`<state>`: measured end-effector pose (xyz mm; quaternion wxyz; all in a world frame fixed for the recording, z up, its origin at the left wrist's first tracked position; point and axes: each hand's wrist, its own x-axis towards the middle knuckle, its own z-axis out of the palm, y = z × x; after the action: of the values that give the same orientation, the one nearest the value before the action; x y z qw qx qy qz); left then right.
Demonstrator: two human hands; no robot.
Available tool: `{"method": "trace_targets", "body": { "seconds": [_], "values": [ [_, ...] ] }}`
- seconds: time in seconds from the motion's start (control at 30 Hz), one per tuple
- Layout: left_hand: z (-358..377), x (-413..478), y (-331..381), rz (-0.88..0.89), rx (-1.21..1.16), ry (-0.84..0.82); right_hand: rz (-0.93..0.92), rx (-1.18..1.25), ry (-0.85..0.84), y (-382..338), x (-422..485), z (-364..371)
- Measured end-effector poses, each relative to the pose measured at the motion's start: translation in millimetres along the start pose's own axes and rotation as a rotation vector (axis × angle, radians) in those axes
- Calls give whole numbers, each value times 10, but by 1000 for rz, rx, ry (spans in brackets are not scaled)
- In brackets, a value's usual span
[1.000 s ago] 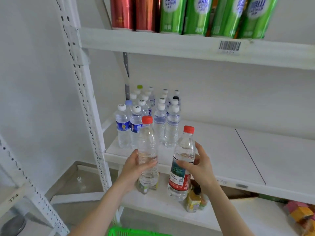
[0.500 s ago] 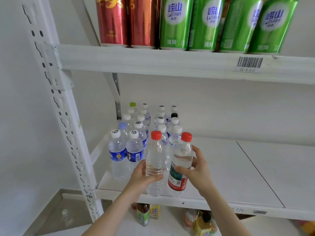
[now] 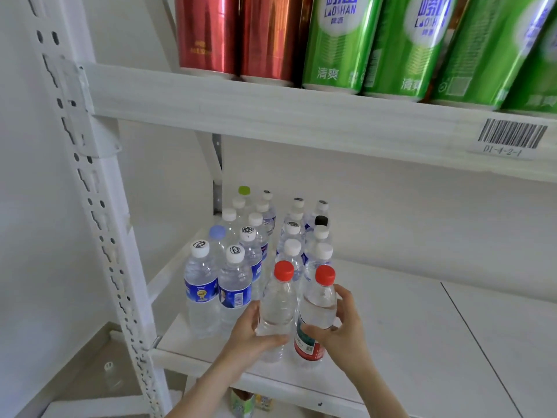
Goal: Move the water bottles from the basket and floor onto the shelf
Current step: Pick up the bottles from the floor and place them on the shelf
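A single head-worn camera looks forward and slightly down, close in front of a white shelf (image 3: 422, 342). Both hands enter from six o'clock; the upper shelf's cans (image 3: 337, 40) fill twelve o'clock.

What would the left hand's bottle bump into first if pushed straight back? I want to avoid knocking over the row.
Most likely the white-capped bottle directly behind the left hand's red-capped bottle. From this view I cannot tell whether there is any gap between them.
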<state>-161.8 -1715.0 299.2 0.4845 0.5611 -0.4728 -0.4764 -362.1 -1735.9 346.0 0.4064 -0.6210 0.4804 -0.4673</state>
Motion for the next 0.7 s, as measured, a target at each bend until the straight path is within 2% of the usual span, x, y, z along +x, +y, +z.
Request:
{"method": "trace_targets", "body": {
  "seconds": [0.27,0.5,0.7],
  "values": [
    [8,-78,-172,49,-5,6,58,-15,-19,36,-52,-51],
    [48,-207,-368,63,-19,122,98,-39,8,81,-135,-77],
    [88,-136,-306,39,16,82,98,-59,32,58,-114,-54]
  ]
}}
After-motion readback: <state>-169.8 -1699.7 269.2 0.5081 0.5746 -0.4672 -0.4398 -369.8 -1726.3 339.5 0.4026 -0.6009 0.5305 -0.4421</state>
